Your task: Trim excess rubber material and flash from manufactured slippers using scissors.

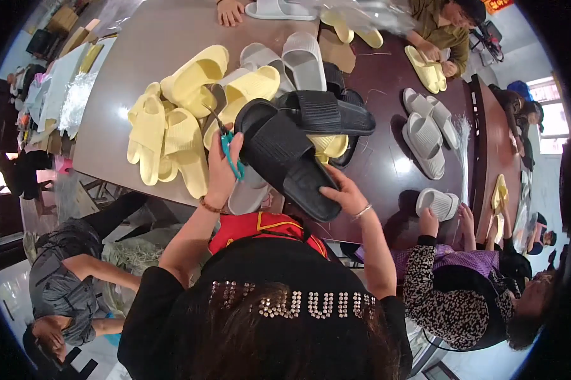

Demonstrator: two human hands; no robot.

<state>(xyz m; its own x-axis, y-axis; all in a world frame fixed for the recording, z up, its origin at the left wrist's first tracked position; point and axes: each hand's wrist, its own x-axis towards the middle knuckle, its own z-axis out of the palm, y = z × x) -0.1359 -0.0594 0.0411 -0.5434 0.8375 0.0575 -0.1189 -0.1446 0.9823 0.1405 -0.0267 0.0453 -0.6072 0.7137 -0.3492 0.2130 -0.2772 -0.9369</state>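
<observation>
The person's left hand (221,174) is gripping teal scissors (228,149) near the middle of the frame, and the blades are pointing up and left, away from the shoe. The right hand (344,192) is holding the heel end of a black slipper (276,142), which is tilting in the middle, above the surface (117,76).

The job is looking partway along, I guess. Just one slipper is being handled, and no cut is happening on it. Yellow slippers (150,136), grey slippers (304,60) and more black slippers (327,111) are lying in a messy heap around it. I cannot tell which of those are waiting and which are done.

The surface is looking pale brown on the left and dark red-brown on the right. Thin white strands (464,164) are lying near the right side, beside a grey pair (423,136). A worker at the lower right (453,297) is holding a pale slipper (435,204), and one at the upper right (447,31) is holding yellow ones (425,68). Bright light is coming through a window (545,92) at the far right.
</observation>
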